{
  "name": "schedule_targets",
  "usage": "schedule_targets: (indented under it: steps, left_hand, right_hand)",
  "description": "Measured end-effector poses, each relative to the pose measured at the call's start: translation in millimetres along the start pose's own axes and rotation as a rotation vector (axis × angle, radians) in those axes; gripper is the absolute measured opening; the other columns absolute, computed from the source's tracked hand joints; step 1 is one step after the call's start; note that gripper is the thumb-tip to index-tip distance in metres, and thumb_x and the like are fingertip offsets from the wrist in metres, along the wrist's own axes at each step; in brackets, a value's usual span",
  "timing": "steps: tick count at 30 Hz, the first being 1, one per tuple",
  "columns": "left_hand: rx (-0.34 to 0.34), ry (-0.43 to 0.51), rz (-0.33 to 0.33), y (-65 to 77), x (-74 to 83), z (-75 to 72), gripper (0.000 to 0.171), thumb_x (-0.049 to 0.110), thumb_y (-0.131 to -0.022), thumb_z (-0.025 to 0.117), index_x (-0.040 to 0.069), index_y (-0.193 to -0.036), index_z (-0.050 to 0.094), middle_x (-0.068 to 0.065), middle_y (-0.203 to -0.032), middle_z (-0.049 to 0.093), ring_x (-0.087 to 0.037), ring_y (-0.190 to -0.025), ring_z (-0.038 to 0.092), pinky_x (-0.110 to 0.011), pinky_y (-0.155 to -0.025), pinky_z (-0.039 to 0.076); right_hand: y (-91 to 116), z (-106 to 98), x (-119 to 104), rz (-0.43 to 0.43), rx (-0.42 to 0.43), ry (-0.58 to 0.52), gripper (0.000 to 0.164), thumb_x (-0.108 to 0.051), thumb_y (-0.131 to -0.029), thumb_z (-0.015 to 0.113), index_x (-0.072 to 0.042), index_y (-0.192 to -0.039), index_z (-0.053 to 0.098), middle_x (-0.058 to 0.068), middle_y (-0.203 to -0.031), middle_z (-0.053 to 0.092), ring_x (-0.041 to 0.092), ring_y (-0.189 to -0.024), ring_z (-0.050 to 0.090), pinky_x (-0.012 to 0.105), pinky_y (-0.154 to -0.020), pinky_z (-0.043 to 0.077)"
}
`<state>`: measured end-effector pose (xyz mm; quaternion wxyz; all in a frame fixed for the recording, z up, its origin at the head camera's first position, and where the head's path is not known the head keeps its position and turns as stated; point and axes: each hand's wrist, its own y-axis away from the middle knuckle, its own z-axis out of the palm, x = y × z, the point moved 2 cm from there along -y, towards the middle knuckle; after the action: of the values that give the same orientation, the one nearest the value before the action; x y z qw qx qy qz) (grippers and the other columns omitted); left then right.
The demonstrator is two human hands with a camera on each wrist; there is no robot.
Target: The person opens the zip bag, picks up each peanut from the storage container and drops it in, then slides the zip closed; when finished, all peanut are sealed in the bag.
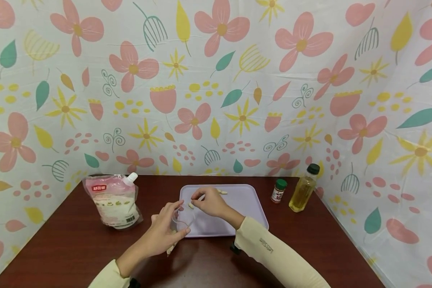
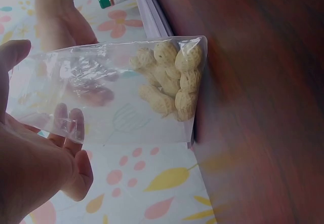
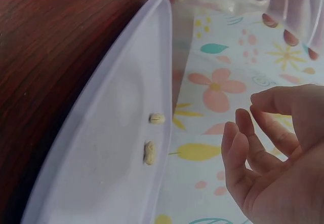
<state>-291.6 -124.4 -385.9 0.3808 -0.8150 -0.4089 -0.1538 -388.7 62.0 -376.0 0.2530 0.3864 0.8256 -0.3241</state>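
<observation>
My left hand (image 1: 165, 230) holds a clear plastic bag (image 2: 116, 117) near its top, thumb on one side and fingers on the other. Several unshelled peanuts (image 2: 164, 77) lie bunched at the bag's bottom end. Over the left part of the lilac tray (image 1: 230, 212), my right hand (image 1: 213, 202) is close beside the bag, thumb and finger together at the tips, with a peanut (image 1: 191, 205) right at them. Those fingertips show in the right wrist view, but the peanut is hidden there. Two more peanuts (image 3: 149, 153) lie on the tray toward its far edge.
A pink-and-white spouted pouch (image 1: 117, 204) stands on the dark wooden table (image 1: 75, 252) at left. To the right of the tray are a small green-capped jar (image 1: 279, 192) and an oil bottle (image 1: 304, 190). A floral curtain (image 1: 216, 120) hangs behind.
</observation>
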Motion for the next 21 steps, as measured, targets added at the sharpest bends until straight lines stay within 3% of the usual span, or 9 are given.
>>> schedule_targets:
  steps: [12,21]
  left_hand:
    - [0.011,0.023,0.030,0.2,-1.4,-2.1,0.078,0.024,-0.080,0.083,0.007,-0.144,0.042,-0.005,-0.125,0.055,-0.013,-0.110,0.051,-0.040,-0.080,0.026]
    - [0.023,0.011,0.027,0.5,-4.0,-1.4,0.079,0.024,-0.078,0.084,0.007,-0.143,0.043,-0.003,-0.123,0.056,-0.015,-0.108,0.055,-0.041,-0.080,0.026]
  right_hand:
    - [-8,12,12,0.075,-0.036,0.050,0.008,-0.007,-0.088,0.071,-0.002,-0.093,0.075,0.004,-0.088,0.072,0.005,-0.065,0.063,0.024,-0.058,0.051]
    - [-15,20,23,0.127,-0.056,0.099,0.007,-0.008,-0.087,0.073,-0.005,-0.092,0.075,0.002,-0.087,0.072,0.007,-0.069,0.061,0.025,-0.062,0.050]
